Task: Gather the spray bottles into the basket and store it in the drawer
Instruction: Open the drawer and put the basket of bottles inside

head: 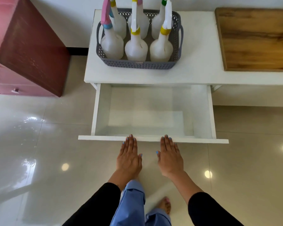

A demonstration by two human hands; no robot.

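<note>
White drawer (147, 111) stands pulled out ahead of my hands. My left hand (129, 156) and right hand (169, 158) lie flat, fingers straight, tips touching its front edge, holding nothing. Beyond them on the bench (199, 67), the grey basket (139, 64) holds six upright spray bottles (136, 48).
</note>
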